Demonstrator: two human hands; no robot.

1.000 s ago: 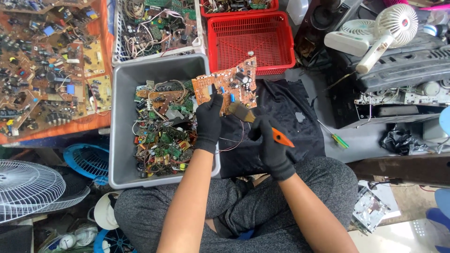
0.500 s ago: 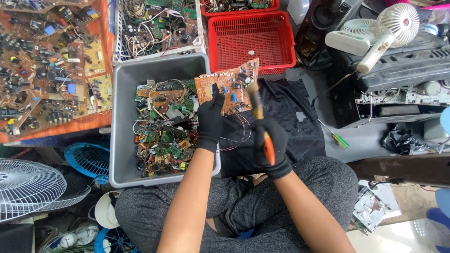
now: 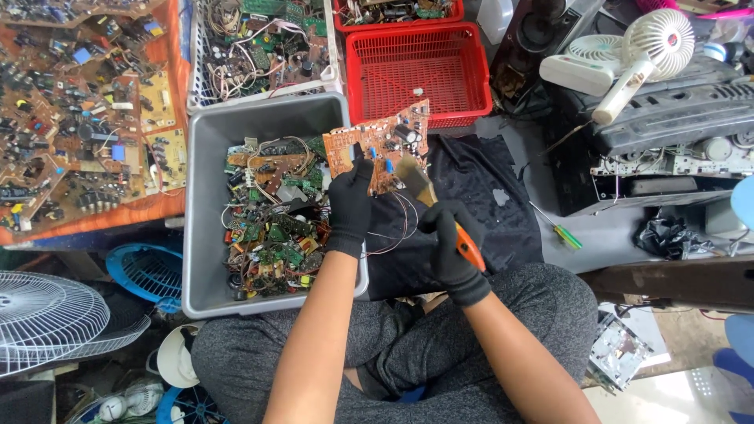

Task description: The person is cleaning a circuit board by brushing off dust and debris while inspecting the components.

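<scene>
Left hand (image 3: 351,206) clamped on brown circuit board (image 3: 381,145), right hand (image 3: 449,250) clamped on orange-handled brush (image 3: 440,212); grey bin (image 3: 206,196) just left.

The circuit board (image 3: 381,151) is a flat, orange-brown panel with an uneven outline, studded with small parts: a dark cylindrical capacitor near its upper right corner and a few blue components lower down. It is held up, tilted, over the right rim of a grey bin, its lower edge pinched. Thin wires trail from its underside. The brush (image 3: 440,208) has an orange handle and pale bristles; it slants up-left, its bristles touching the board's lower right edge.
</scene>
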